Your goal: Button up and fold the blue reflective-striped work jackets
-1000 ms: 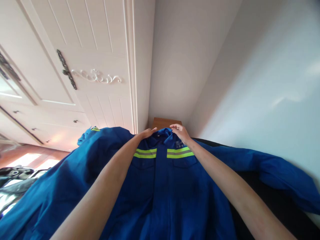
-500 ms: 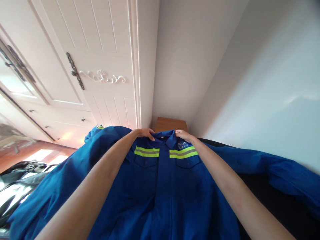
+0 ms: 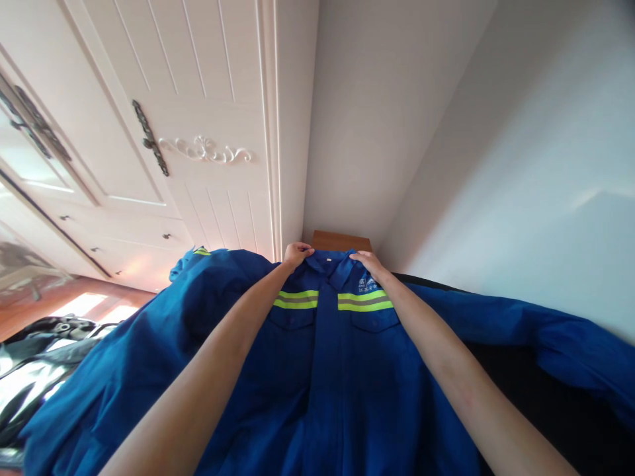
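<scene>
A blue work jacket [image 3: 327, 370] lies spread out with its front up, its sleeves reaching out to both sides. Yellow-green and grey reflective bands cross its chest, and white lettering shows above the right-hand pocket. My left hand [image 3: 298, 253] pinches the left side of the collar. On the collar's other side, my right hand [image 3: 366, 259] grips the edge between thumb and fingers. The collar [image 3: 335, 264] stands partly raised between the two hands, with a small white label inside.
A white wardrobe [image 3: 208, 86] with dark handles stands at the left. Beyond the collar is a brown wooden piece [image 3: 341, 240] near the wall. A dark surface [image 3: 536, 390] shows under the right sleeve. Dark and light items [image 3: 49, 357] are at lower left.
My left hand has shifted slightly up and to the right along the collar. My right hand has moved a little to the right, and its fingers point more to the left. The collar lies more open.
</scene>
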A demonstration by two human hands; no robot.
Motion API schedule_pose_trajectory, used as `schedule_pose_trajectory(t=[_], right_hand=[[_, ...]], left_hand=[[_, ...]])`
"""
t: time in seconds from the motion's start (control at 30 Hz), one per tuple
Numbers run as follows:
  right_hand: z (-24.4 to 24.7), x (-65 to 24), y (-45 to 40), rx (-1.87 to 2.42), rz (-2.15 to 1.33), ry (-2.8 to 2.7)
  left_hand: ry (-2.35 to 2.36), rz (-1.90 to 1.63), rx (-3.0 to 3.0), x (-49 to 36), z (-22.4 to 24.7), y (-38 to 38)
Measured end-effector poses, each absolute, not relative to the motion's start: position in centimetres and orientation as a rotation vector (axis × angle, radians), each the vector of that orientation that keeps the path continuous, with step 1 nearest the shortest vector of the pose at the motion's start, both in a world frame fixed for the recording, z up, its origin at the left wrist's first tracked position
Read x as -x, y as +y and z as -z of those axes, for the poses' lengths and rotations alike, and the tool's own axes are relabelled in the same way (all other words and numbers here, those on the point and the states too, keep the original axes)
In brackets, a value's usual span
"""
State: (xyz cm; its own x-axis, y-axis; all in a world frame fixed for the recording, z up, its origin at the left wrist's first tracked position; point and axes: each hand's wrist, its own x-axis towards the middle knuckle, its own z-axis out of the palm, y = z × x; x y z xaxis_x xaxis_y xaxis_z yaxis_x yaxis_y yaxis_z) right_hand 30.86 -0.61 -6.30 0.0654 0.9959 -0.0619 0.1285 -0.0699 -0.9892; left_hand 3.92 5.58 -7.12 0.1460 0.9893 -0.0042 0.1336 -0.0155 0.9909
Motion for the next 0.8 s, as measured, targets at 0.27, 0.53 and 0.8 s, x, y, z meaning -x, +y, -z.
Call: schedule_pose_trajectory(t=[0.27, 0.53, 0.8], right_hand=[[6.2, -30.9, -0.8, 1.307, -1.074, -1.154], [6.5, -31.2, -1.5, 1.226, -1.211, -1.159], [7.9, -32.2, -0.5, 1.341, -1.069, -1.128]], left_hand=[[1.001, -0.538, -1.446, -2.1, 6.1, 4.0], [0.694, -0.374, -1.515, -0.4, 3.5, 4.6], [0.923, -0.777, -1.560, -2.4, 6.6, 5.5]])
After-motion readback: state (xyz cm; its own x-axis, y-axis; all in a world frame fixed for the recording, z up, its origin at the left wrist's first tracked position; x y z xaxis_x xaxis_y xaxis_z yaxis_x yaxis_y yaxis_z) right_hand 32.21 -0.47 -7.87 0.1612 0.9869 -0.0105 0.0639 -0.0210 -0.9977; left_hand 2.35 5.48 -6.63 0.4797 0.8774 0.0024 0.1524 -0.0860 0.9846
